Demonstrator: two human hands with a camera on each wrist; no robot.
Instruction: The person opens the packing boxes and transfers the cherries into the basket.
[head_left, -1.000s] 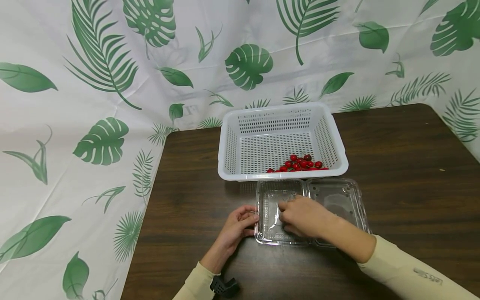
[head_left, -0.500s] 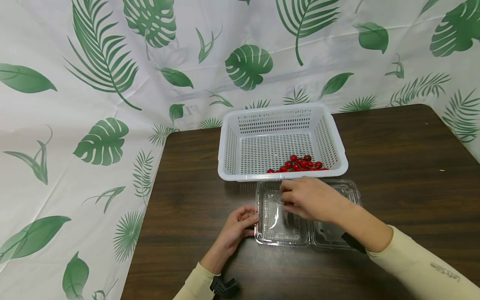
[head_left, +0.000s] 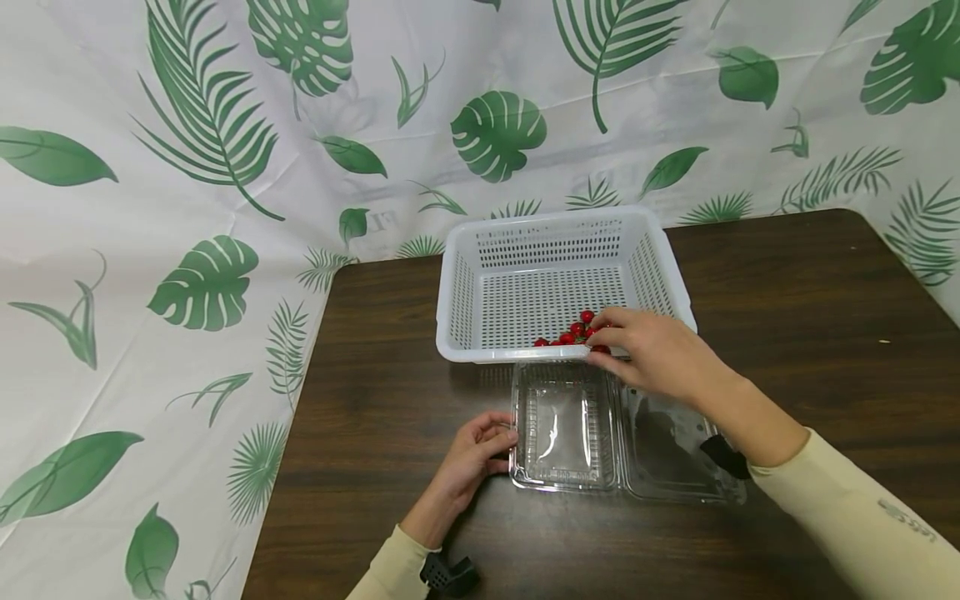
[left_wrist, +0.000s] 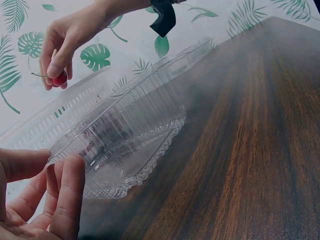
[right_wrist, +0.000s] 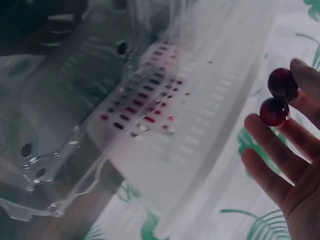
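A clear plastic clamshell box (head_left: 566, 433) lies opened flat on the table, its base on the left and its lid (head_left: 667, 467) on the right. My left hand (head_left: 471, 454) grips the left rim of the base between thumb and fingers, as the left wrist view also shows. Over the near wall of the white basket, my right hand (head_left: 652, 354) holds two dark red cherries (right_wrist: 275, 111) at its fingertips in the right wrist view. More cherries (head_left: 567, 337) lie in the basket's near part, partly hidden by that hand and the rim.
The white perforated basket (head_left: 457, 350) stands directly behind the box, near the table's back edge. Dark wood table (head_left: 390, 358) surrounds both. A white leaf-print cloth (head_left: 405, 192) hangs behind and to the left.
My right hand has moved up and away from the inside of the box base to the basket's near rim, and cherries are now at its fingertips. The left hand has stayed at the box.
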